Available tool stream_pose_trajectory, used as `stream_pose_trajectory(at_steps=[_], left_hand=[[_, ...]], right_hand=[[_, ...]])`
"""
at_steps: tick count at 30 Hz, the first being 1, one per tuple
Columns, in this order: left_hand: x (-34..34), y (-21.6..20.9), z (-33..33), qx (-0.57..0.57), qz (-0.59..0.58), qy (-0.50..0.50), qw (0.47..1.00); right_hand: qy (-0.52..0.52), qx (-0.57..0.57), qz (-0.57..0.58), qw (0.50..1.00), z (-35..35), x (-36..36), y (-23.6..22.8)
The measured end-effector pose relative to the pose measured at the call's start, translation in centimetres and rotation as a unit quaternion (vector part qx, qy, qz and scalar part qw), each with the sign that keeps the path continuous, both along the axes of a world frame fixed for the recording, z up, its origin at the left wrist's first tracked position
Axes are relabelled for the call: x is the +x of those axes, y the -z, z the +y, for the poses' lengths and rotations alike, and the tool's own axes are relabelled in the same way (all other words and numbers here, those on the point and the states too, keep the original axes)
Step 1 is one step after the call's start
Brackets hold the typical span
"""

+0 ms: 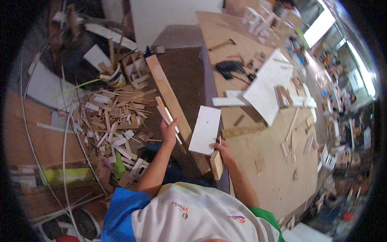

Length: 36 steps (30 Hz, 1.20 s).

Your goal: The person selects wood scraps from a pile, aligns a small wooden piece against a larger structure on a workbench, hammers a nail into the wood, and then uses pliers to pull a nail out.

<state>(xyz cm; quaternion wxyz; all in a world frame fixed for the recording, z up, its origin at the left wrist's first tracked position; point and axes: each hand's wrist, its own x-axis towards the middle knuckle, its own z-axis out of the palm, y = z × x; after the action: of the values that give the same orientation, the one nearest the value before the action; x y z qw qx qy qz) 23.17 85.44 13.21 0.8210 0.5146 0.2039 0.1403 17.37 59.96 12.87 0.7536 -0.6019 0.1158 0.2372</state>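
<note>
My left hand (168,131) is closed around several thin wood strips (162,109), some with white faces. Just beside them a long wooden plank (171,94) slants toward me; whether that hand also touches it I cannot tell. In my right hand (224,151) is a white rectangular panel (204,128) with a small dark spot, pinched at its lower corner. A short wood block (216,166) sits against the same hand, below the panel, and seems to be held along with it. The right hand is at the left edge of the plywood table (258,173).
On the table lie a large white board (268,86), a hammer (221,44), a black bag (227,67) and loose wood strips (293,125). A heap of offcuts (117,121) covers the floor at left, by a bucket (115,78) of scraps. Other people work farther off.
</note>
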Motion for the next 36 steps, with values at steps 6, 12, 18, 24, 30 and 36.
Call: stream_pose_trajectory(at_steps=[6, 12, 18, 24, 30, 36], left_hand=[[-1.3, 3.9, 13.8, -0.011, 0.087, -0.154, 0.984], [-3.7, 6.1, 21.4, -0.019, 0.062, -0.334, 0.940], [-4.4, 11.3, 25.6, -0.062, 0.095, -0.477, 0.871], [-0.3, 9.1, 28.2, -0.055, 0.086, -0.546, 0.831], [3.4, 7.5, 30.6, -0.090, 0.129, -0.653, 0.740], [2.6, 10.8, 33.6, -0.080, 0.091, -0.758, 0.641]], right_hand=[[-0.135, -0.016, 0.037, 0.990, 13.7, 5.8, -1.2], [-0.328, -0.132, 0.038, 0.935, 22.0, 11.9, 2.3], [-0.366, -0.074, 0.120, 0.920, 28.7, 18.0, 4.0], [-0.467, -0.106, 0.124, 0.869, 35.5, 28.3, 7.7], [-0.545, -0.148, 0.140, 0.813, 43.9, 36.3, 5.2], [-0.522, -0.141, 0.173, 0.823, 50.8, 39.8, -0.4]])
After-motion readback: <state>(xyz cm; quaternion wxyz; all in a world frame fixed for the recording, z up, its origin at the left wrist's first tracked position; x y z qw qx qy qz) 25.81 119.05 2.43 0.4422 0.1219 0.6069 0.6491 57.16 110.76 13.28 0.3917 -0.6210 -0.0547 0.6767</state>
